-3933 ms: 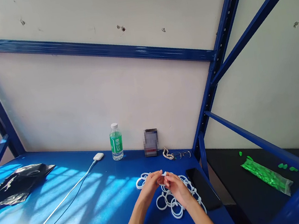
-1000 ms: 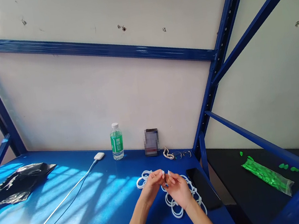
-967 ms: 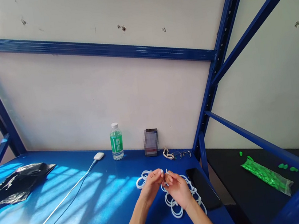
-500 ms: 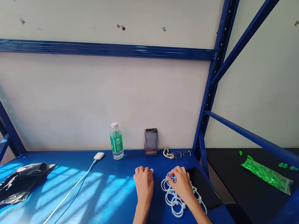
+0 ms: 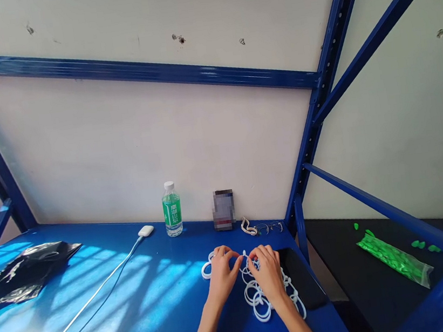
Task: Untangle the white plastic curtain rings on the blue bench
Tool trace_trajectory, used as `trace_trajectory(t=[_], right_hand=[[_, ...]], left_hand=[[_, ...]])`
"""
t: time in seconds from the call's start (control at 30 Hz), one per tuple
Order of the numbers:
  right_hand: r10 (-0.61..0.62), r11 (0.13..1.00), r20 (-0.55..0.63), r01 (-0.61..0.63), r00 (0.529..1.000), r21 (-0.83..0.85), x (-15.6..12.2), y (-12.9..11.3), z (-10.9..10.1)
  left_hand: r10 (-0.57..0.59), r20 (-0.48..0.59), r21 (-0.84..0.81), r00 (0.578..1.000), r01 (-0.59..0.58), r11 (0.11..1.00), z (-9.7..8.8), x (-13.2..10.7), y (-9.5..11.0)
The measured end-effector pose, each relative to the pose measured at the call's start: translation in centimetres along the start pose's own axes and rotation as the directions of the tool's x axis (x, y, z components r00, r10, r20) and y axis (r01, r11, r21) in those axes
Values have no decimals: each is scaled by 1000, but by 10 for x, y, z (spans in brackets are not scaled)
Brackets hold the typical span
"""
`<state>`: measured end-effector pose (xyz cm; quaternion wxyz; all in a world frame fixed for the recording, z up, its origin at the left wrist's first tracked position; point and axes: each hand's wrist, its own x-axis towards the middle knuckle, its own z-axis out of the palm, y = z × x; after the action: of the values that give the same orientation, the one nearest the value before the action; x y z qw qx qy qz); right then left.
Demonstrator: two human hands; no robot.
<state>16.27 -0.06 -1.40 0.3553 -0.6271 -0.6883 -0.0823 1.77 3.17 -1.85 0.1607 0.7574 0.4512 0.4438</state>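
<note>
A heap of white plastic rings lies on the blue table in front of me. My left hand rests palm down over the left side of the heap, fingers curled, thumb and forefinger pinching a small white ring piece. My right hand lies over the middle of the heap, fingertips bent and meeting the left hand at that same piece. One loose white ring shows just left of my left hand.
A green-labelled water bottle, a small dark box, glasses and a white charger with cable stand along the back. A dark phone lies right of the rings. Black foil bag far left. Green parts bag on the neighbouring black table.
Half a second ago both hands lay apart, flat on the table and rings. They have since drawn together and pinch a ring piece between them, low over the heap.
</note>
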Motion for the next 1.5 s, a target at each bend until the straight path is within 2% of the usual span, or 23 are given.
trace_trajectory(t=[0.1,0.2,0.33,0.47,0.53,0.57,0.67,0.7,0.77,0.9,1.0,1.07,1.13,1.2,1.3,1.33,1.43,1.5], right_hand=[[-22,995,-14,24,1000,96,1,-3,-3],[1,974,5,-2,1000,226,1,-4,-4],[37,899,76,-66,996,432,3,-3,-5],[53,796,143,-128,988,592,5,-2,-6],[63,668,244,-223,968,710,6,-2,-7],[52,566,314,-287,948,773,6,-3,-7],[-50,174,489,-474,871,863,5,-5,-8],[-80,61,513,-510,855,858,4,-6,-8],[-109,-109,528,-538,842,836,3,-7,-6],[-109,-310,548,-552,830,774,3,-11,-2],[-104,-389,551,-544,828,744,3,-14,-2],[-85,-388,543,-530,835,754,3,-17,-2],[-45,-326,532,-516,845,792,3,-18,-4],[13,-185,504,-493,864,850,3,-20,-5],[88,93,431,-439,898,894,3,-22,-8],[95,160,411,-421,907,893,3,-22,-8],[83,242,399,-407,913,881,4,-18,-8],[115,281,409,-425,905,860,5,-11,-7]], left_hand=[[-31,26,-151,999,34,988,-1,2,2],[-104,94,-315,990,129,940,-4,4,2],[-147,265,-544,953,274,793,-3,6,-2],[-165,323,-685,932,350,639,1,8,-6],[-181,360,-725,915,397,563,0,8,-3],[-186,389,-741,902,427,518,-1,8,-1],[-148,485,-784,862,503,363,-6,7,9],[-122,510,-794,852,520,314,-7,6,12],[-81,541,-807,837,544,228,-10,5,17],[-52,575,-811,817,577,95,-10,5,18],[-51,593,-802,803,595,55,-8,6,16],[-65,600,-796,797,603,44,-6,6,15],[-94,599,-795,796,605,57,-5,6,15],[-141,576,-806,805,588,64,-5,5,16],[-197,535,-826,821,558,82,-5,5,18],[-202,526,-829,826,551,95,-6,5,19],[-209,504,-833,838,536,136,-9,7,18],[-267,426,-837,864,489,247,-11,8,15]])
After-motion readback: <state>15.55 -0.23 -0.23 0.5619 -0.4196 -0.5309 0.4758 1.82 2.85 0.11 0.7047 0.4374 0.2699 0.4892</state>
